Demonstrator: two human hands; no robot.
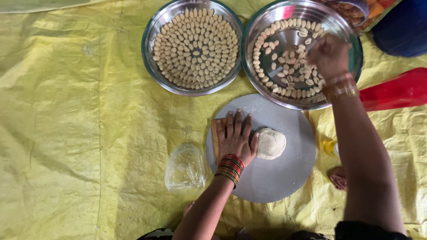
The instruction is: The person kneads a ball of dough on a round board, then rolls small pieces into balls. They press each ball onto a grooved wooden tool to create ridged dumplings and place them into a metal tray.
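1. Two steel trays sit on the yellow tarp (pixel 66 133); clear plastic bag (pixel 186 168) far left.
2. Our left hand (pixel 235 138) lies flat, fingers spread, on a wooden comb board (pixel 215 140) atop the round grey board (pixel 275 173).
3. Dough ball (pixel 271 143) just beside that hand.
4. Left tray (pixel 192 46) is full of shaped dough pieces.
5. Our right hand (pixel 329 55) hovers over the half-filled right tray (pixel 289 58), fingers bunched; we cannot tell whether it holds anything.

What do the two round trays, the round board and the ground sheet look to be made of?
Trays: polished metal, probably steel, with mirror-like glare. Round board: smooth matte grey, stone or metal, unclear. Ground sheet: yellow woven plastic, creased with slight sheen.
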